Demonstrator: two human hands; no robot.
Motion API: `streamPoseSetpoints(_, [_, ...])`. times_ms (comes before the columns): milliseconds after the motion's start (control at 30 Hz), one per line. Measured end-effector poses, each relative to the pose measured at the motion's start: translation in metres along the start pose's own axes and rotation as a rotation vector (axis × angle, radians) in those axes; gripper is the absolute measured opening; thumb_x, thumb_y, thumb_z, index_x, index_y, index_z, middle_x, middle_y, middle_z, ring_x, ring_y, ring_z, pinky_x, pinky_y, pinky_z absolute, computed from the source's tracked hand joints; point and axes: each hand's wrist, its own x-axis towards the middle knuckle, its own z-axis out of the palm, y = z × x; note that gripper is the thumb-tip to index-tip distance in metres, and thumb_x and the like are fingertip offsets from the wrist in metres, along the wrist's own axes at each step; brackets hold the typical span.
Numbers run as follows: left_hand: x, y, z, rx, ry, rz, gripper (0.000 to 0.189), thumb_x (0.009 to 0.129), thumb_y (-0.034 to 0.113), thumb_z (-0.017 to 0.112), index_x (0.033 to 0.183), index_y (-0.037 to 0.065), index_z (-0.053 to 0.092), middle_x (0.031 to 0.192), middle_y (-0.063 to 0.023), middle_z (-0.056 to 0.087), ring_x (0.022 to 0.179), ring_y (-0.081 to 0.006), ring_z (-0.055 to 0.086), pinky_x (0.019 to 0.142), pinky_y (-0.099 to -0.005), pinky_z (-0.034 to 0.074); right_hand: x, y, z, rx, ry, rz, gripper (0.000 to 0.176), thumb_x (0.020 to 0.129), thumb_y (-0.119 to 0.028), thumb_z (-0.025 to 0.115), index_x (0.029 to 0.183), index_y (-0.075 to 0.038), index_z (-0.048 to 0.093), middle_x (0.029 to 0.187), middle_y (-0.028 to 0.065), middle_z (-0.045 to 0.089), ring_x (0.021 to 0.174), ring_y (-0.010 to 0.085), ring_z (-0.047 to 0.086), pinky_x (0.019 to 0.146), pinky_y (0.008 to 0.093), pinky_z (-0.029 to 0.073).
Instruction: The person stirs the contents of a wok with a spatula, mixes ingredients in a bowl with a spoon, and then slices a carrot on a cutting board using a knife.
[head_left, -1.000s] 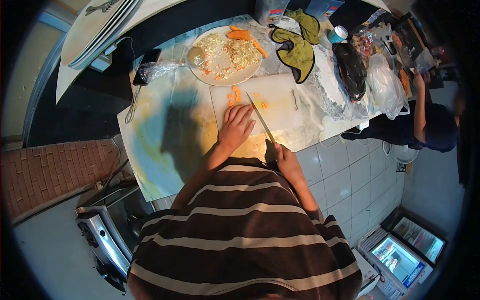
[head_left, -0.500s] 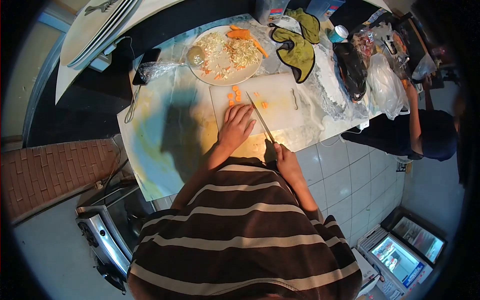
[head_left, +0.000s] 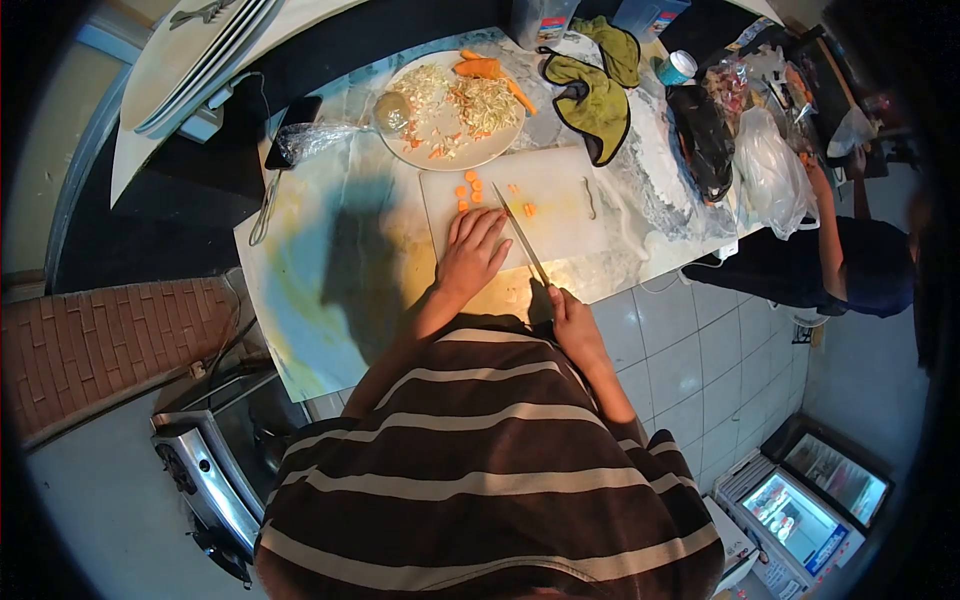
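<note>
My right hand (head_left: 570, 312) is closed round the handle of a long knife (head_left: 524, 238), whose blade lies slantwise over the white cutting board (head_left: 560, 188). My left hand (head_left: 474, 252) is on the board left of the blade, its fingers pressed together with the tips close to the knife. Whatever sits under those fingertips is hidden. Several orange carrot slices (head_left: 461, 192) lie just beyond my left fingers, and smaller carrot bits (head_left: 529, 210) lie right of the blade. Behind the board, a plate (head_left: 440, 158) holds shredded vegetables and larger carrot pieces.
Green cloths (head_left: 590, 100) lie behind the board. A black bag (head_left: 700, 140) and a clear plastic bag (head_left: 770, 170) are at the right, near another person (head_left: 860, 265). A phone (head_left: 290, 130) and plastic wrap (head_left: 315, 140) are at the left. Stacked plates (head_left: 205, 60) stand on a ledge.
My hands, the knife and the carrot pieces show almost no movement. The other person's arm at the right has shifted slightly.
</note>
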Motion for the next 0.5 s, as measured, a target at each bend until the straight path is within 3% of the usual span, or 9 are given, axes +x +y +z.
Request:
streamPoseSetpoints(33, [-0.0003, -0.0002, 0.0008, 0.007, -0.009, -0.003, 0.042, 0.088, 0.023, 0.065, 0.124, 0.001, 0.061, 0.128, -0.0081, 0.059, 0.122, -0.0269, 0.05, 0.11, -0.0457, 0.034, -0.0007, -0.0011, -0.0004, 0.01, 0.002, 0.012, 0.053, 0.106, -0.042, 0.038, 0.102, 0.006, 0.061, 0.084, 0.0341, 0.06, 0.088, 0.0546, 0.055, 0.072, 0.0517, 0.046])
streamPoseSetpoints(500, [-0.0012, -0.0011, 0.0018, -0.001, -0.001, 0.006, 0.043, 0.089, 0.024, 0.065, 0.125, 0.001, 0.061, 0.128, -0.0088, 0.059, 0.122, -0.0276, 0.05, 0.11, -0.0461, 0.034, -0.0008, -0.0002, 0.0041, -0.016, 0.032, 0.004, 0.052, 0.106, -0.041, 0.039, 0.099, 0.005, 0.061, 0.083, 0.0341, 0.06, 0.087, 0.0547, 0.055, 0.071, 0.0536, 0.045])
